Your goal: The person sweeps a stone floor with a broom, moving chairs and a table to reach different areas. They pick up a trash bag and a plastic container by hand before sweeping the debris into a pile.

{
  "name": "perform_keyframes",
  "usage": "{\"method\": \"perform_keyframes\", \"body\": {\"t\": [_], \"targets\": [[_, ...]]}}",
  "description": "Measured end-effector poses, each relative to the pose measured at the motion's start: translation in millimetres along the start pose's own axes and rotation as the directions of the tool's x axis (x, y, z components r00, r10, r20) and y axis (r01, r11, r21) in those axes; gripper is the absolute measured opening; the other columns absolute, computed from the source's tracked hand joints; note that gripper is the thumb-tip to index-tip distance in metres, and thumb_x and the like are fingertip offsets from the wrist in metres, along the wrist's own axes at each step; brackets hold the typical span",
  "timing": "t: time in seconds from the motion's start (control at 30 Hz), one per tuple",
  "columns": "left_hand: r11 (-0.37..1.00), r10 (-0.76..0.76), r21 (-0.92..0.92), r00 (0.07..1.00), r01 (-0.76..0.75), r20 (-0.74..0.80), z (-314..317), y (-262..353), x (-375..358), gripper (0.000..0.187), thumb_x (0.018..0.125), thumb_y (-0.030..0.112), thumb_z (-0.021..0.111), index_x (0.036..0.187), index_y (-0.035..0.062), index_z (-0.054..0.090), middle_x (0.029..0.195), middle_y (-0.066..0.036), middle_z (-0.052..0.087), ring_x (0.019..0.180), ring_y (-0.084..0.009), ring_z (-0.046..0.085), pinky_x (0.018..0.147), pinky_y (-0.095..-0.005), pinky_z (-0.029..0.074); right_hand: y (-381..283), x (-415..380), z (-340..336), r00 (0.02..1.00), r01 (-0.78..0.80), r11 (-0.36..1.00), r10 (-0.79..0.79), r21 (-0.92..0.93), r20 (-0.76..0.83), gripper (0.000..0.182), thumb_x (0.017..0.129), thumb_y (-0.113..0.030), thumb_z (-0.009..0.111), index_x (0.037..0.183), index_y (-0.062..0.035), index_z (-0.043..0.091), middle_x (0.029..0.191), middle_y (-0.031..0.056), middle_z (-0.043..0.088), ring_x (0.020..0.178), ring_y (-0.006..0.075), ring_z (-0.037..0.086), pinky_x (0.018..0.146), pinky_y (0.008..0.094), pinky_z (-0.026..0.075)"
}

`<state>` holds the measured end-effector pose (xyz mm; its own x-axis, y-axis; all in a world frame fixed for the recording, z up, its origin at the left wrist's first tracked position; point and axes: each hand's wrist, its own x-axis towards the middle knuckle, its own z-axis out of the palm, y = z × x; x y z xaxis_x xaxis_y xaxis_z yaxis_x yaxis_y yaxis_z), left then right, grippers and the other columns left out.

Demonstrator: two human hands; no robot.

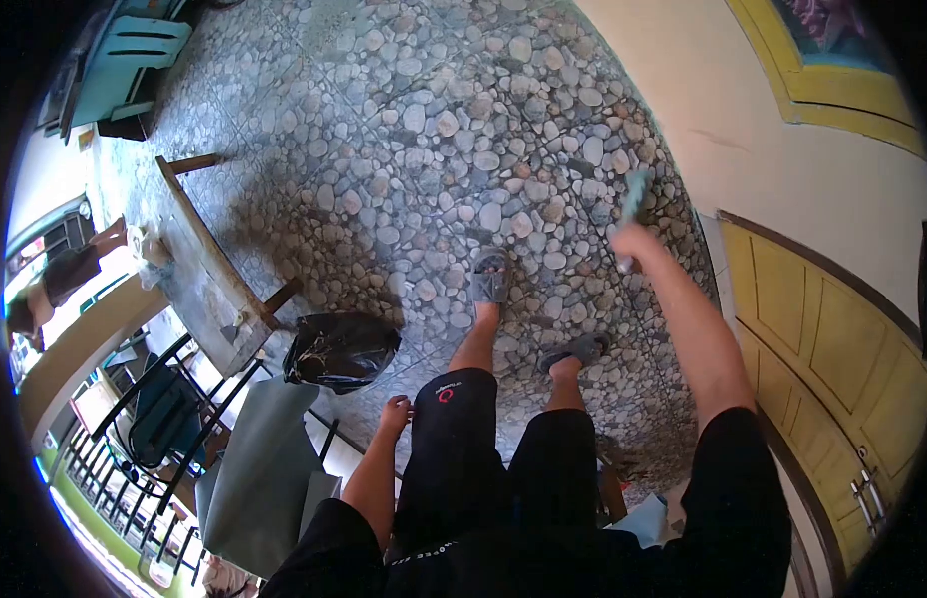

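Observation:
My right hand (633, 246) is stretched out ahead over the pebble-patterned floor, its fingers wrapped round a slim pale teal tool (637, 191). The tool's teal end points away from me, and a whitish end shows below my fist; its exact kind is blurred. Beside my left thigh hangs my left hand (396, 412), fingers loosely bent, with nothing visible in it. A black plastic bag (342, 351) sits on the floor just beyond that hand. The grey-green covered seat or cloth (259, 478) is to its left.
A low wooden bench (209, 289) stands at left, a teal chair (135, 60) farther off. Black metal-framed chairs (169, 414) are at lower left. Along the right run a cream wall (703, 110) and yellow doors (832, 339). Another person (70, 274) is at the far left.

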<state>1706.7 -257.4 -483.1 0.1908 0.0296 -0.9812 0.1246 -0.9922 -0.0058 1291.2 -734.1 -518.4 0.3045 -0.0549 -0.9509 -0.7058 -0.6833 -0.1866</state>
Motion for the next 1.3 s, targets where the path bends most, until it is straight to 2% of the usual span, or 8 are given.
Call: {"method": "perform_keyframes", "body": {"t": [0.07, 0.2, 0.6, 0.67, 1.07, 1.23, 1.27, 1.3], "targets": [[0.999, -0.007, -0.041, 1.0, 0.007, 0.0, 1, -11, 3, 0.031, 0.079, 0.017, 0.048, 0.107, 0.0034, 0.045, 0.079, -0.01, 0.059, 0.062, -0.0156, 0.057, 0.051, -0.0278, 0.043, -26, -15, -85, 1.0, -0.018, 0.995, 0.016, -0.096, -0.021, 0.017, 0.059, -0.017, 0.061, 0.071, -0.0039, 0.063, 0.071, 0.0122, 0.061, 0.062, 0.0271, 0.058, 0.055, 0.0354, 0.046], [0.996, -0.027, -0.083, 1.0, 0.028, 0.012, 19, -16, -8, 0.032, 0.082, 0.021, 0.044, 0.11, 0.0044, 0.044, 0.087, -0.012, 0.057, 0.069, -0.0189, 0.056, 0.056, -0.0297, 0.044, -63, -14, -210, 0.956, 0.051, 0.53, 0.218, 0.846, -0.195, 0.015, 0.067, -0.006, 0.048, 0.074, 0.0038, 0.058, 0.071, 0.017, 0.057, 0.059, 0.0298, 0.057, 0.045, 0.04, 0.045], [0.917, -0.082, -0.39, 0.997, 0.078, 0.006, 37, -76, -21, 0.031, 0.08, 0.02, 0.048, 0.108, 0.0062, 0.046, 0.082, -0.01, 0.058, 0.068, -0.0177, 0.056, 0.054, -0.0293, 0.044, -212, 14, -389, 0.945, 0.128, 0.605, 0.165, 0.786, -0.281, 0.011, 0.067, -0.006, 0.049, 0.061, 0.0009, 0.053, 0.053, 0.0093, 0.051, 0.042, 0.0194, 0.049, 0.04, 0.0335, 0.04], [0.918, -0.119, -0.383, 0.993, 0.109, -0.003, 28, -78, -27, 0.031, 0.082, 0.021, 0.044, 0.11, 0.0078, 0.045, 0.086, -0.011, 0.058, 0.073, -0.0207, 0.056, 0.062, -0.0334, 0.045, -206, 6, -383, 0.939, 0.196, 0.783, 0.024, 0.59, -0.343, 0.009, 0.068, -0.007, 0.051, 0.07, 0.0019, 0.053, 0.055, 0.0096, 0.052, 0.044, 0.0186, 0.052, 0.041, 0.0326, 0.042], [0.99, 0.137, 0.043, 0.99, -0.135, -0.025, 2, -71, -14, 0.031, 0.079, 0.02, 0.049, 0.107, 0.0053, 0.048, 0.079, -0.011, 0.06, 0.063, -0.0177, 0.057, 0.054, -0.03, 0.045, -235, -132, 47, 0.981, 0.158, -0.601, 0.188, 0.783, -0.053, 0.035, 0.085, -0.034, 0.037, 0.095, -0.0034, 0.05, 0.055, 0.0063, 0.048, 0.037, 0.0131, 0.041, 0.035, 0.0256, 0.035], [0.487, 0.538, 0.729, 0.823, -0.48, 0.182, -68, -126, 156, 0.017, 0.077, 0.02, 0.047, 0.085, 0.0065, 0.054, 0.078, -0.012, 0.057, 0.068, -0.0267, 0.057, 0.059, -0.0372, 0.045, -324, -176, 275, 0.908, 0.191, -0.721, 0.388, 0.666, 0.16, 0.026, 0.079, -0.021, 0.049, 0.089, 0.0037, 0.049, 0.06, 0.0098, 0.05, 0.044, 0.017, 0.047, 0.039, 0.0289, 0.039], [-0.395, 0.613, 0.851, 0.591, -0.346, 0.525, -43, -69, 83, 0.012, 0.077, 0.018, 0.046, 0.076, 0.0086, 0.053, 0.073, -0.009, 0.056, 0.063, -0.0235, 0.056, 0.054, -0.0359, 0.045, -341, -190, 305, 0.874, 0.201, -0.739, 0.432, 0.644, 0.223, 0.026, 0.078, -0.019, 0.051, 0.088, 0.0051, 0.049, 0.061, 0.0105, 0.051, 0.045, 0.0181, 0.049, 0.041, 0.0299, 0.041], [-0.494, 0.691, 0.844, 0.495, -0.208, 0.526, -42, -60, 84, 0.012, 0.076, 0.016, 0.046, 0.073, 0.0087, 0.054, 0.07, -0.007, 0.056, 0.062, -0.0204, 0.056, 0.053, -0.0344, 0.045, -366, -186, 356, 0.913, 0.222, -0.879, 0.339, 0.422, 0.227, 0.027, 0.076, -0.017, 0.052, 0.087, 0.0068, 0.048, 0.062, 0.011, 0.051, 0.046, 0.019, 0.05, 0.043, 0.0316, 0.043]]}}
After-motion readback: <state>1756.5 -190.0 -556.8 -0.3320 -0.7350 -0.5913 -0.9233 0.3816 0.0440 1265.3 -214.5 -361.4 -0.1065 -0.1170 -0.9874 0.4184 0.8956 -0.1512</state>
